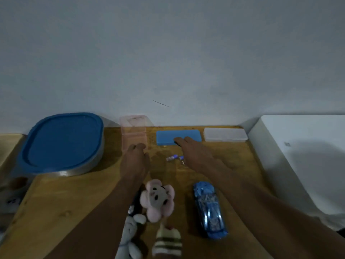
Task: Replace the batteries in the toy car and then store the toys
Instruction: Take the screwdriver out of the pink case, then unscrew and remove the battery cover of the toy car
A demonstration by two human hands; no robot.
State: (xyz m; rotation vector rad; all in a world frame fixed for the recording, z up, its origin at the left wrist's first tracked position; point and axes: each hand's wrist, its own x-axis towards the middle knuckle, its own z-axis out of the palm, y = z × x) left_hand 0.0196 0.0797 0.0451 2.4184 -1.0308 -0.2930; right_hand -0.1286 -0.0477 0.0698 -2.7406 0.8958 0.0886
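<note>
A shiny blue toy car [209, 210] lies on the wooden table [74, 199] at front right. Two small batteries [175, 157] lie mid-table, just left of my right hand [194, 152]. That hand reaches forward with fingers flat, their tips on the near edge of a blue flat case [178, 135]. My left hand [135, 157] is stretched toward an open clear pink box [133, 135], fingertips curled at its near edge; whether it grips the box is unclear. A pink plush [157, 199], a grey plush [130, 238] and a striped plush [167, 242] lie at front centre.
A large metal bin with a blue lid [61, 143] stands at back left. A clear flat case [225, 134] lies at back right by the wall. A white appliance [302, 156] borders the table's right edge.
</note>
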